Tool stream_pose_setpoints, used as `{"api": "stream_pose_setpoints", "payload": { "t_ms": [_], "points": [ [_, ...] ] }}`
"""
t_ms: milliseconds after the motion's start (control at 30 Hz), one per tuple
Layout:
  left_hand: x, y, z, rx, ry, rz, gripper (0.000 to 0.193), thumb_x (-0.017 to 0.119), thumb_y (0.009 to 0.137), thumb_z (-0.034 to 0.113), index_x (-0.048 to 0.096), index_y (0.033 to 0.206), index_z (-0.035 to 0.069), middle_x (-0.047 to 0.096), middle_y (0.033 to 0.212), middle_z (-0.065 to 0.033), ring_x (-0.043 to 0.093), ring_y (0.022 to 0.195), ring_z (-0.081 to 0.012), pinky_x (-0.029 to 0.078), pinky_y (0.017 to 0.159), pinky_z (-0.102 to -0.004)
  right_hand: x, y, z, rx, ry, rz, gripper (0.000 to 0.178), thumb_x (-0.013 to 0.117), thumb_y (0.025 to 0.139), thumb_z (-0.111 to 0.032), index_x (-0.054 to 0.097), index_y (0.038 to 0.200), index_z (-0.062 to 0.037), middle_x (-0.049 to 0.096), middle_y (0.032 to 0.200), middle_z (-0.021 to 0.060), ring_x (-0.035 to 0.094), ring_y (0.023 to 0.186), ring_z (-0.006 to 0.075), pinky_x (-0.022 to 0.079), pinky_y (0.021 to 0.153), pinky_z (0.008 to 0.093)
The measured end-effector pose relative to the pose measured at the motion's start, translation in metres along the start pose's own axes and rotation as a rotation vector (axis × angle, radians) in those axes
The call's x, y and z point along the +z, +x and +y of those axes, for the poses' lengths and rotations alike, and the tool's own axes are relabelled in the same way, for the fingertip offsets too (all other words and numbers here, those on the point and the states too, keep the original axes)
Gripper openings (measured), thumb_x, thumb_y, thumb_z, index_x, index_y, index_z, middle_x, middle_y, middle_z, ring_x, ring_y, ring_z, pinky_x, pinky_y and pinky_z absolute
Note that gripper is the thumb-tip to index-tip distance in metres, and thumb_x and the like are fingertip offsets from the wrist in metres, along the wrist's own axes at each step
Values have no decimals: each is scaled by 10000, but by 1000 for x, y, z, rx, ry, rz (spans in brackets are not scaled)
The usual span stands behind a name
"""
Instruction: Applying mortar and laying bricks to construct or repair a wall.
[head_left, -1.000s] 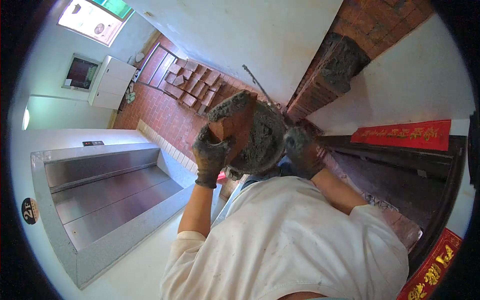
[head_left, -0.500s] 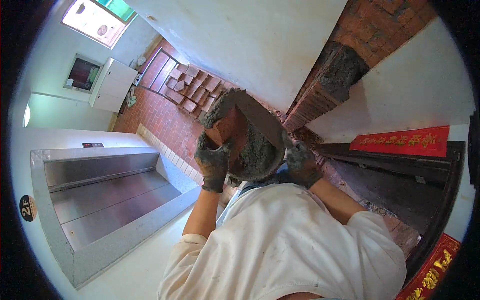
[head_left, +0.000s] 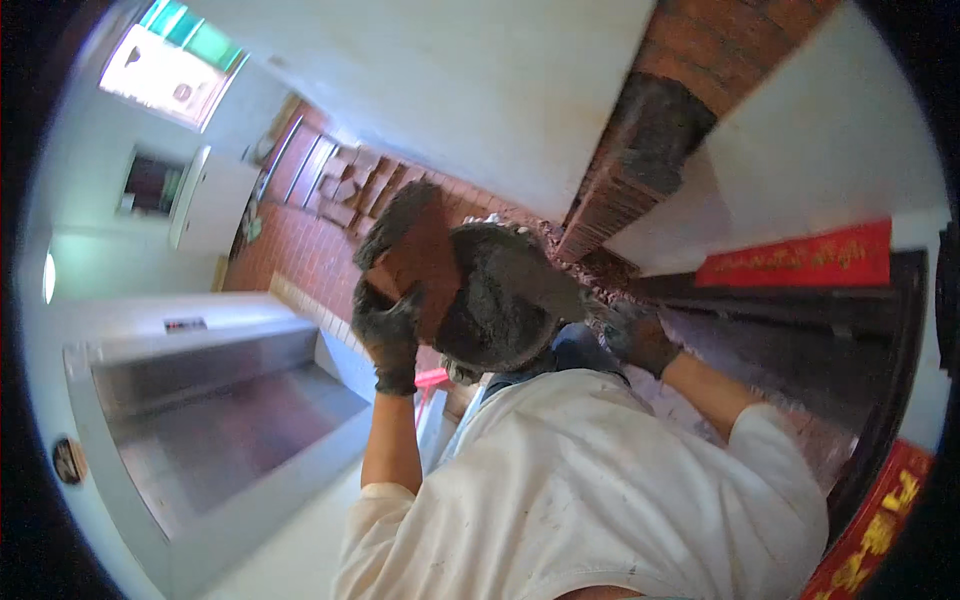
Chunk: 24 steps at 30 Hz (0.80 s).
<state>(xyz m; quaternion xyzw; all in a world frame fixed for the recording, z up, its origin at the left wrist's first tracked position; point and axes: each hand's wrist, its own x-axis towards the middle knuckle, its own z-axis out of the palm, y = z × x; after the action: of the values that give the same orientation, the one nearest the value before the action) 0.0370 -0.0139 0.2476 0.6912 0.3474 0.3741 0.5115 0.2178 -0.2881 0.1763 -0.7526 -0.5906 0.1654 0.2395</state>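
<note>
My left hand (head_left: 388, 335), in a dark mortar-stained glove, is shut on a red brick (head_left: 418, 252) held up in front of me, with grey mortar along its top edge. My right hand (head_left: 638, 337), also gloved, grips the handle of a trowel (head_left: 505, 300). Its blade is loaded with a thick mass of dark grey mortar and lies against the right side of the brick. My white sleeves and shirt fill the lower middle of the view.
A partly built red brick wall (head_left: 640, 170) with dark mortar joints stands at the upper right beside white walls. Loose bricks (head_left: 350, 190) are stacked on brick paving. A steel-framed door (head_left: 200, 420) is at the left, and red banners (head_left: 800, 255) hang at the right.
Both hands have sunk slightly in the view. The mortar-laden trowel has slid further across the brick's side, and my right hand has drawn out to the right.
</note>
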Motion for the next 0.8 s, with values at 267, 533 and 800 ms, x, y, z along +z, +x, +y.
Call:
{"api": "stream_pose_setpoints", "payload": {
  "t_ms": [267,533,800],
  "points": [
    [53,49,45,48,-87,-189,567,745,625,0,517,1144,-23,562,1099,-81,523,995,-199,417,888,-318,44,58,18,-16,-395,-501,315,510,737,-193,614,1016,-91,620,787,96,608,700,258,485,542,416],
    [132,109,77,228,-101,-217,630,764,603,-13,499,1174,-47,540,1155,-94,505,1020,-194,403,913,-320,10,37,43,222,-52,103,285,540,788,-293,624,938,-66,619,843,128,599,787,280,480,689,402],
    [245,188,128,570,15,-236,637,777,614,99,503,1174,-35,568,1120,-92,517,985,-162,405,890,-298,-169,57,171,386,83,956,282,619,810,-203,613,1041,-41,637,968,145,614,891,259,485,769,336]
  ]
}}
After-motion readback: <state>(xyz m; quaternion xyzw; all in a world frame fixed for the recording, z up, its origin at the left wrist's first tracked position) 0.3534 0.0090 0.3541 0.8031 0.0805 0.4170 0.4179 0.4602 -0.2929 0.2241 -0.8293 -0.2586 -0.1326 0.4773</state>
